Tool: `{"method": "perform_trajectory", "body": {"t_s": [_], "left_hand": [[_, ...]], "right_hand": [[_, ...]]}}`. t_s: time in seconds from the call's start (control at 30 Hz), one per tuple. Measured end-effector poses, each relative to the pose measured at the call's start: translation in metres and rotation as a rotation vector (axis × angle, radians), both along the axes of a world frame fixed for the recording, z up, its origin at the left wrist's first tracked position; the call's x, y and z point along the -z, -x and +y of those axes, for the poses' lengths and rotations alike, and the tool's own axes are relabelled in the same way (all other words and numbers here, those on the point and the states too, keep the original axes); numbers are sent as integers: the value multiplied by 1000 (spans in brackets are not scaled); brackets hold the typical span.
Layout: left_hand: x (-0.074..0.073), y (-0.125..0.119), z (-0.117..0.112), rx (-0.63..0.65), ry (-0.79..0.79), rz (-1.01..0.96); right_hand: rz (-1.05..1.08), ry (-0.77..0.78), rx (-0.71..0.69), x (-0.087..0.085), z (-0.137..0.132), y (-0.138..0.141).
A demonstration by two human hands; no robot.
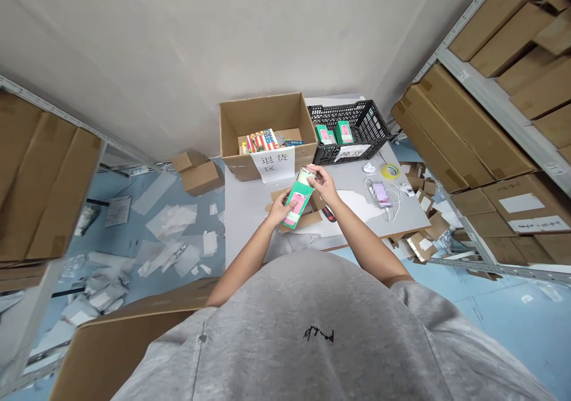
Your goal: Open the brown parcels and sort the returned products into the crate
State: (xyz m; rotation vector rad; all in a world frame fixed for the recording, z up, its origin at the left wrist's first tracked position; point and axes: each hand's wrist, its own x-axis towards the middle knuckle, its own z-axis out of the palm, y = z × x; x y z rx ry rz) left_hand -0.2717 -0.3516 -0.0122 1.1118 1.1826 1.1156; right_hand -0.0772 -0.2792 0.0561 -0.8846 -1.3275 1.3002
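- Standing between racks of brown cartons [468,133], a person in a grey shirt works at a grey table [250,210] in the centre of the frame.
- At the table's far edge, an open cardboard box [267,118] with a paper label sits just beside a black crate [361,121] holding similar green packs.
- The green-and-pink box [298,206] is held tilted above the table, centre frame.
- The left hand [280,209] is closed around the box's lower half, while the right hand [323,184] pinches its whitish top end with the fingertips.
- The step in hand looks like work on that top end. Any further move there calls for a steady left-hand hold and a fine fingertip grip.
- It is unclear whether the white part is a flap or the contents.
- The print on the box is too small to read.
- A blurred device [381,194] lies near a tape roll [391,170] at centre right.
- The person's torso hides the table's near edge.
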Motion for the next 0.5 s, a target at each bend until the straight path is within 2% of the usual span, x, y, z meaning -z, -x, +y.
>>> {"method": "perform_trajectory", "body": {"t_s": [0.27,0.5], "left_hand": [[-1,-6,0,-5,-2,-12],[4,-3,-2,33,18,-22]], "right_hand": [[-215,-163,93,-6,0,-12],[-133,-61,99,0,-5,-9]]}}
